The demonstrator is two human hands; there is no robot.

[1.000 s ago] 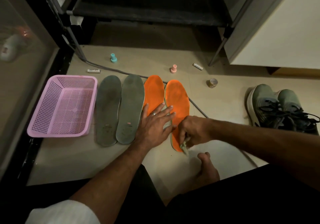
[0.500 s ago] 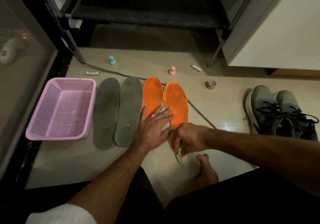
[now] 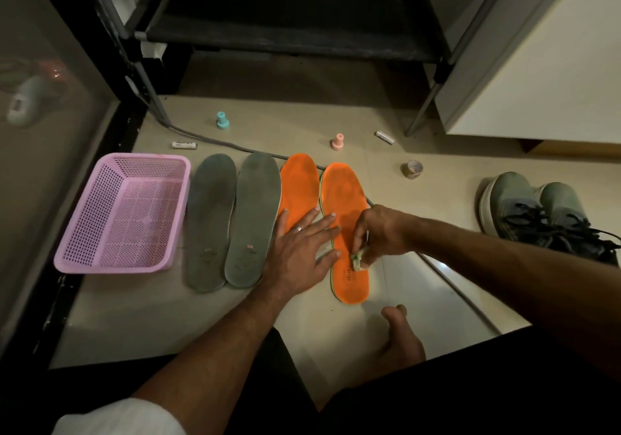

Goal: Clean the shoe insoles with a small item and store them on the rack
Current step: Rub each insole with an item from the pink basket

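Observation:
Several insoles lie side by side on the floor: two grey ones (image 3: 211,219) (image 3: 252,216) and two orange ones (image 3: 298,182) (image 3: 346,199). My left hand (image 3: 299,250) lies flat with spread fingers over the heel of the left orange insole, its fingertips on the edge of the right orange one. My right hand (image 3: 383,233) pinches a small pale green wad (image 3: 357,260) against the lower half of the right orange insole. The dark shoe rack (image 3: 289,31) stands behind them.
A pink mesh basket (image 3: 84,253) sits left of the insoles. A grey cable (image 3: 215,140) runs across the floor behind them. A teal knob (image 3: 221,121), a pink knob (image 3: 337,141), a tape roll (image 3: 412,169) and green sneakers (image 3: 537,213) lie around. My bare foot (image 3: 400,337) rests near the insole heel.
My right hand has moved the green wad up from the right orange insole's heel toward its middle, so the heel shows now. My left hand has kept its place.

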